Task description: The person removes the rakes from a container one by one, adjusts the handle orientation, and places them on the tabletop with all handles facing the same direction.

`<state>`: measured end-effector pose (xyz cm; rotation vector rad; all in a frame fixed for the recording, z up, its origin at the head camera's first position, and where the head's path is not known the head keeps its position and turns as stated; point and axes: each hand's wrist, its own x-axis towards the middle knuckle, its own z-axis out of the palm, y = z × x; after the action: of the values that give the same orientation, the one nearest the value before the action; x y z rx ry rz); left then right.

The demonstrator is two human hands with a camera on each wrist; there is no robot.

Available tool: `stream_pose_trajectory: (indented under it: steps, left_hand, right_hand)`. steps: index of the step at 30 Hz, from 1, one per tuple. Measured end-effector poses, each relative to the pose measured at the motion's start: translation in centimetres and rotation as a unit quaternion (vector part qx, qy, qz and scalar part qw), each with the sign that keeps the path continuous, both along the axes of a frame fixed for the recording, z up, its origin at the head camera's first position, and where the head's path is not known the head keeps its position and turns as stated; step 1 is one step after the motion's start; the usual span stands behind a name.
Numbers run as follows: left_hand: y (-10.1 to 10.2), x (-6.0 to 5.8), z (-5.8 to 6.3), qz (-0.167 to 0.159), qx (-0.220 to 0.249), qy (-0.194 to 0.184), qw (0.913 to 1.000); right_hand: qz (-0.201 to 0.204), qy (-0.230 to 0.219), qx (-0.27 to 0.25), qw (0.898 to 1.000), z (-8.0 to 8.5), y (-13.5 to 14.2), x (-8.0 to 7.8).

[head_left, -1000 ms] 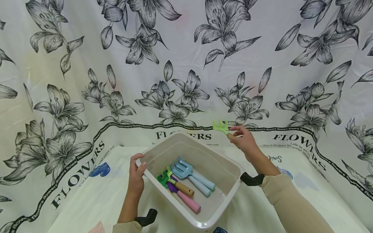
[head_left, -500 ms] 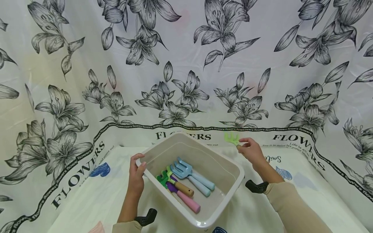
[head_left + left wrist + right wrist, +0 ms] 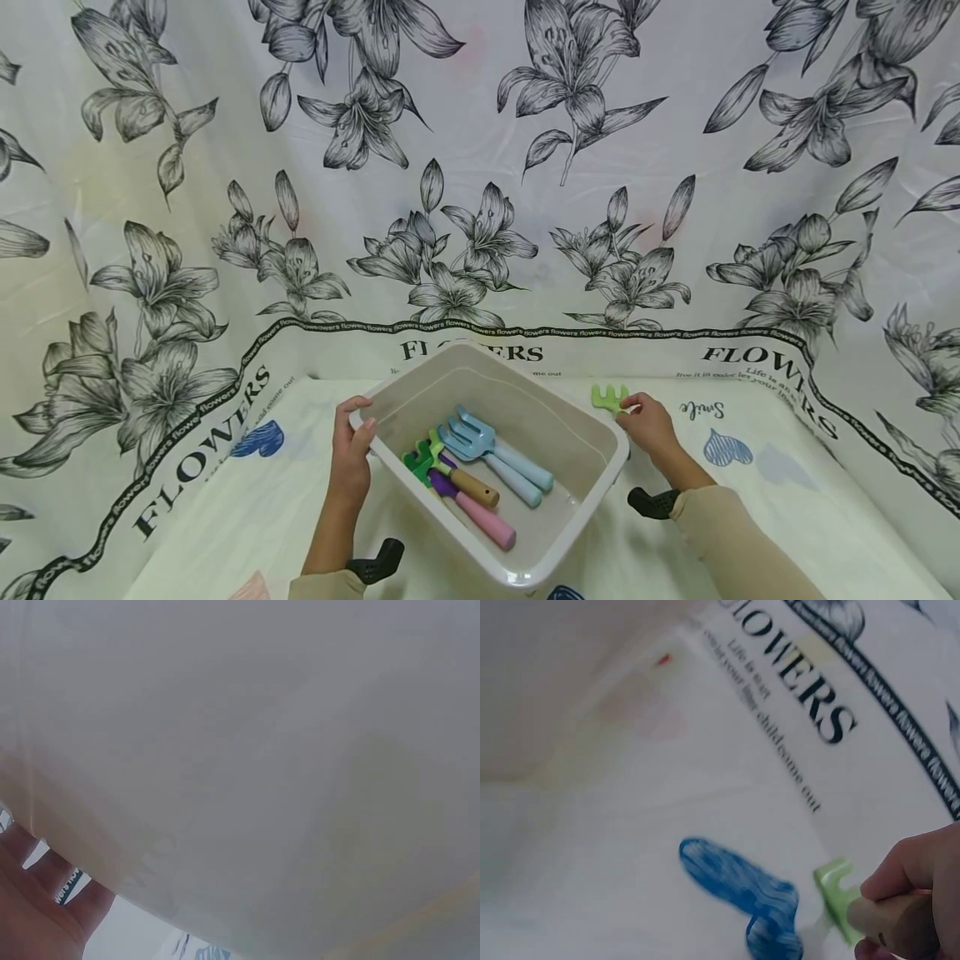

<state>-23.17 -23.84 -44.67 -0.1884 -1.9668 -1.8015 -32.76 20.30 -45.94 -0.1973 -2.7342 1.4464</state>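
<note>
Pale green, the small rake is just beside the grey-beige tub, over the printed cloth, touching or not I cannot tell; the fingers of my right hand pinch it, those of my left hand grasp the rim. I judge this as laying it outside the tub, so the next move seems to want gentle lowering, then release. Only the right wrist view bares its wooden handle; only the head view, the tools inside the tub
</note>
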Motion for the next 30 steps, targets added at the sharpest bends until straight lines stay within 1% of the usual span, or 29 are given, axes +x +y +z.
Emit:
stream_pose_trajectory:
  steps: [6, 9, 11, 16, 19, 22, 27, 30]
  left_hand:
    - [0.2, -0.1, -0.1, -0.006, 0.001, 0.001, 1.0000]
    - [0.2, -0.1, -0.1, -0.010, 0.001, -0.001, 1.0000]
    - [0.2, -0.1, -0.1, -0.007, 0.001, -0.003, 1.0000]
    - [0.1, -0.1, -0.1, 0.002, 0.005, -0.003, 1.0000]
    - [0.1, 0.0, -0.1, -0.004, 0.006, -0.002, 1.0000]
    - [0.2, 0.0, -0.1, -0.011, 0.005, -0.002, 0.9999]
    - [0.1, 0.0, -0.2, -0.005, 0.006, -0.002, 1.0000]
    - [0.0, 0.0, -0.1, -0.004, 0.006, -0.003, 1.0000]
  right_hand:
    - [-0.019, 0.032, 0.055, 0.998, -2.5, 1.2, 0.1]
    - [-0.020, 0.033, 0.067, 0.997, -3.3, 1.6, -0.1]
    - [-0.018, 0.035, 0.070, 0.997, -3.6, 1.7, -0.3]
    - [-0.008, 0.044, 0.074, 0.996, -3.5, 1.5, -0.9]
    - [-0.010, 0.036, 0.068, 0.997, -3.3, 1.5, -1.1]
    - [-0.006, 0.033, 0.073, 0.997, -3.3, 1.6, -1.1]
    - [0.025, 0.034, 0.093, 0.995, -3.1, 1.5, -1.1]
    - [0.039, 0.019, 0.096, 0.994, -2.8, 1.4, -1.2]
